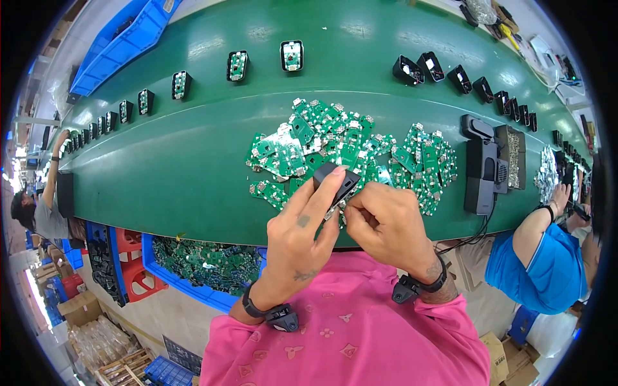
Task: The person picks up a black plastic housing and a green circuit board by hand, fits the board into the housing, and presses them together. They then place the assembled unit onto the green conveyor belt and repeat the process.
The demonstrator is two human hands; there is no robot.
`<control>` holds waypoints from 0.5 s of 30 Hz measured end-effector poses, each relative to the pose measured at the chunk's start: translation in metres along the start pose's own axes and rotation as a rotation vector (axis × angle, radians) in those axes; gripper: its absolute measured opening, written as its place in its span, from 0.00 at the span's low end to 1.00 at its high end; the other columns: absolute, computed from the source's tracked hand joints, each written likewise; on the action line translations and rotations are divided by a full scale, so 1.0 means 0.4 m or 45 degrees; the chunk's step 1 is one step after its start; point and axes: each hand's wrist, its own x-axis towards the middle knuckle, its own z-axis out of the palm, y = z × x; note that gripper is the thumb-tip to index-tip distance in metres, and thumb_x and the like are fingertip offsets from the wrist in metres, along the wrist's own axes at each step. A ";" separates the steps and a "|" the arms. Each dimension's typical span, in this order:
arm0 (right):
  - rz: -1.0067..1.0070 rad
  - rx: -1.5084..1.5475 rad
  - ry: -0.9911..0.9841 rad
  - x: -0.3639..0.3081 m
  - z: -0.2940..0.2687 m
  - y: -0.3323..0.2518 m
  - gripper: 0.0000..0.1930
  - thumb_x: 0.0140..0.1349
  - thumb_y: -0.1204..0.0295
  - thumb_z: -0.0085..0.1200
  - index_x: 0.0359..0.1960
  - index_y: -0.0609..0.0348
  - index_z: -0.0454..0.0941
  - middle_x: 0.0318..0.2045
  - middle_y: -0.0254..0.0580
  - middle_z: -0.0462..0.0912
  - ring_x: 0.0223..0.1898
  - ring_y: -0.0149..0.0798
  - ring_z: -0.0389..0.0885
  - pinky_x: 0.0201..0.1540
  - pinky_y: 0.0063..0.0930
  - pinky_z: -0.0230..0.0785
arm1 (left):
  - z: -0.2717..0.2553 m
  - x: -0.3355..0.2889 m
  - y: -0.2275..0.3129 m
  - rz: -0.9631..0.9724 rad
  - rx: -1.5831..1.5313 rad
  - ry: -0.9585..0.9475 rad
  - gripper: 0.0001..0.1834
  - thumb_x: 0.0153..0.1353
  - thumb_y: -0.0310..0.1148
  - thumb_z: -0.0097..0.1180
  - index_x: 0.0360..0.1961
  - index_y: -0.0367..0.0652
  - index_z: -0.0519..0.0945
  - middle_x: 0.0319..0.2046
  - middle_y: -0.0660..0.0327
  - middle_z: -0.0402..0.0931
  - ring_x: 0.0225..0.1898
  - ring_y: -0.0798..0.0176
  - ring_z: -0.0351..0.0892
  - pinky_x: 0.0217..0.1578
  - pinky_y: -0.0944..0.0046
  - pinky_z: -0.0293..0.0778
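Note:
Tilted above the bench's near edge is a black plastic housing (345, 183), gripped by my left hand (302, 222) with fingers along its top and side. My right hand (386, 222) is closed, thumb and fingers pinched together close to the housing's lower end. What the right fingertips pinch is too small to make out. Part of a circuit board (333, 213) shows at the housing's underside, between the hands. Just beyond them spreads a heap of green circuit boards (347, 138) with silver connectors.
Black housings with boards (236, 66) line the belt's far left; open black housings (459, 80) run along the far right. A grey device (479, 174) with a cable stands right, beside a tray of small parts (513, 161). A blue crate of boards (206, 264) is lower left. Co-workers sit both sides.

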 end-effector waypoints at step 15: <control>0.403 0.033 0.178 -0.020 0.027 0.041 0.07 0.63 0.73 0.60 0.35 0.67 0.78 0.24 0.40 0.82 0.23 0.28 0.80 0.24 0.23 0.69 | 0.029 0.004 -0.046 -0.590 -0.945 -0.029 0.32 0.61 0.17 0.54 0.67 0.42 0.65 0.50 0.50 0.77 0.45 0.63 0.82 0.39 0.68 0.83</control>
